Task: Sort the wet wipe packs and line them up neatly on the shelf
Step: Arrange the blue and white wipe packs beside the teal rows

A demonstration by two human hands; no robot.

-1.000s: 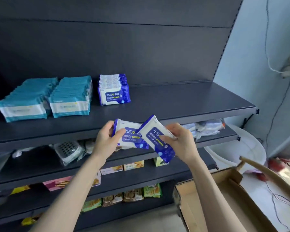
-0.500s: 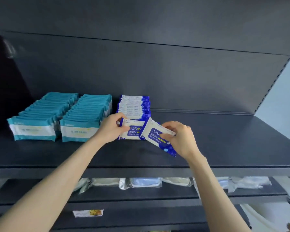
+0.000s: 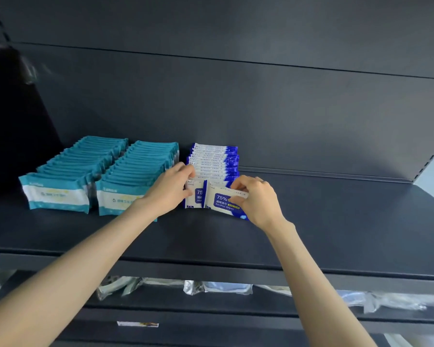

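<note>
My left grip (image 3: 171, 192) clasps one blue-and-white plastic wipe pack (image 3: 194, 197), my right grip (image 3: 259, 200) pinches a second pack (image 3: 223, 205), both on the dark metal shelf (image 3: 336, 221).

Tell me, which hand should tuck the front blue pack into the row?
The right hand: it pinches that front pack, tilted just ahead of the blue row. The left hand is busy steadying the other pack against the row.

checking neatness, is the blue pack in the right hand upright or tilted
Tilted: the blue pack in the right hand has its label text sloping down to the right.
</note>
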